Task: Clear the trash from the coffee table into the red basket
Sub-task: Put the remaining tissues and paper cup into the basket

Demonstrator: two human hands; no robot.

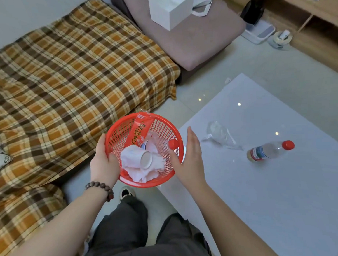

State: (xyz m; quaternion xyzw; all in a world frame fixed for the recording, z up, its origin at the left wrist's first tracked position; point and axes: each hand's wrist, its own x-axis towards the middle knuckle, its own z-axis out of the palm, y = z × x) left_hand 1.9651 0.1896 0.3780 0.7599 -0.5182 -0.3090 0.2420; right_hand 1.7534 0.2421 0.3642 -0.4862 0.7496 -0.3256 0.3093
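Red basket (147, 183), the only one, sits up in front of my legs, just off the near corner of the coffee table (281, 191). My left hand (104, 160) grips its left rim, thumb curled over the edge and fingers under the wall, a bead bracelet (100, 188) on that wrist. My right hand (188, 157) is spread loose beside the right side of the basket, fingers straight and pointing up, the thumb against the mesh wall; it holds nothing.

Inside the basket I count one paper cup (145, 158) lying on its side on crumpled white tissue (139, 171), one clear bottle with a red cap (172, 143) leaning against the right wall, and one red printed wrapper (139, 129) sticking up past the far rim.

Further out on the table lie two pieces of trash: one crumpled clear plastic wrapper (220, 134) and, just right of it, one plastic bottle (268, 151) on its side with a red cap.

Beyond are one plaid-covered sofa (66, 74) and one white box (169, 10) on a brown cushion (199, 40).
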